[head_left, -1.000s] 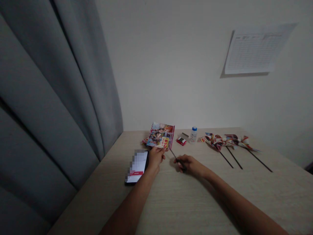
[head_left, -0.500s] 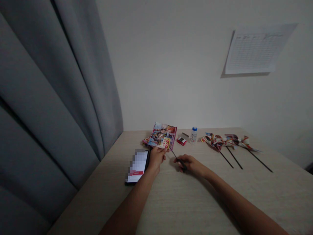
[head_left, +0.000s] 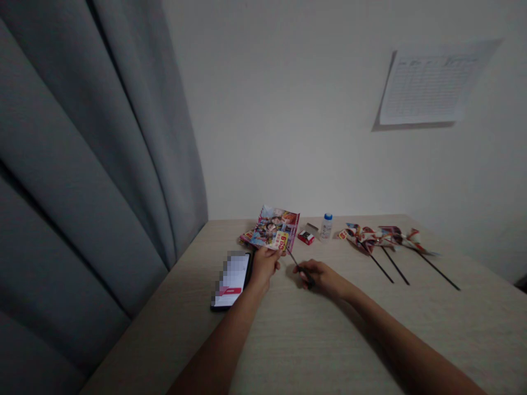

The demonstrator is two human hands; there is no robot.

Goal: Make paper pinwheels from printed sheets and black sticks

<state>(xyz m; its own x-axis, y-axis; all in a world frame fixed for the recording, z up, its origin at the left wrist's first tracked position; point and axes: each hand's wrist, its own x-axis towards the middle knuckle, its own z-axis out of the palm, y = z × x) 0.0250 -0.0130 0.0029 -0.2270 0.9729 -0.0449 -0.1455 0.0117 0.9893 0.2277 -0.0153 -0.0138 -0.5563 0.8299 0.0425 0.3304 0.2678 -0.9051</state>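
Note:
My left hand (head_left: 265, 264) pinches the near edge of a colourful printed sheet of paper (head_left: 274, 227), tilted up above the table. My right hand (head_left: 319, 274) is closed round the dark handles of a pair of scissors (head_left: 297, 263). Their thin blades point up and left, and the tips meet the sheet's lower right corner by the yellow price mark. Whether the blades are apart I cannot make out. More printed paper (head_left: 245, 238) lies behind and left of the held sheet. A phone (head_left: 233, 280) with a lit screen rests just left of my left hand.
Beyond my right hand are a small red box (head_left: 306, 237) and a clear bottle with a blue cap (head_left: 326, 226). Several paper pinwheels (head_left: 370, 236) on black sticks lie at the right. A grey curtain (head_left: 102, 164) borders the table's left side; a white wall (head_left: 288, 109) stands behind.
The printed sheet has shifted very slightly to the right in my left hand. Both hands and the scissors are almost where they were.

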